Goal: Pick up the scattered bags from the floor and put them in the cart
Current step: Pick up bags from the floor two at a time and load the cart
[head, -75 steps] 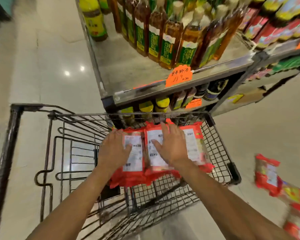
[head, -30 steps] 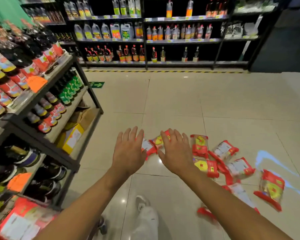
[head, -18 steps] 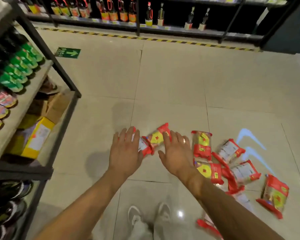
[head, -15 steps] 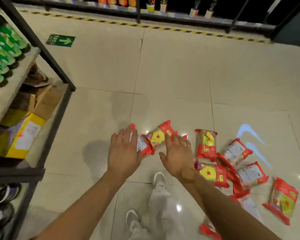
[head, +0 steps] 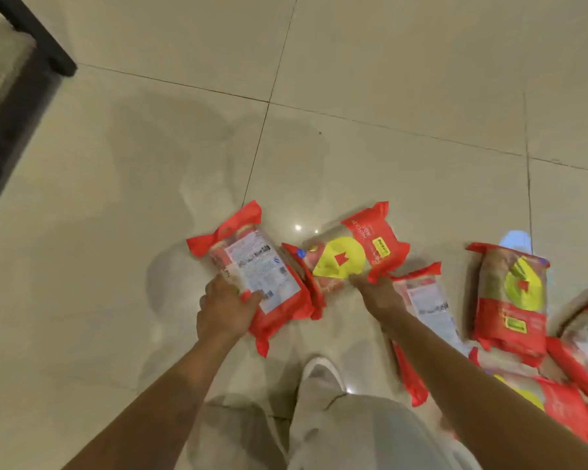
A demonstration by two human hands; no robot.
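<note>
Head view, looking down at a tiled floor [head: 387,79]. The left hand [head: 223,312] has its fingers wrapped around the near edge of a red bag [head: 255,274] lying label-side up. The right hand [head: 379,293] grips the near edge of a second red bag [head: 350,257], yellow disc uppermost; its fingers are hidden beneath the bag. The two bags touch end to end. Whether either is lifted off the floor cannot be told. More red bags lie scattered on the floor to the right: one with a yellow disc [head: 511,296], another partly under the right forearm [head: 428,300]. A dark shelf base [head: 31,32] occupies the upper left; a white shoe [head: 321,369] shows below.
</note>
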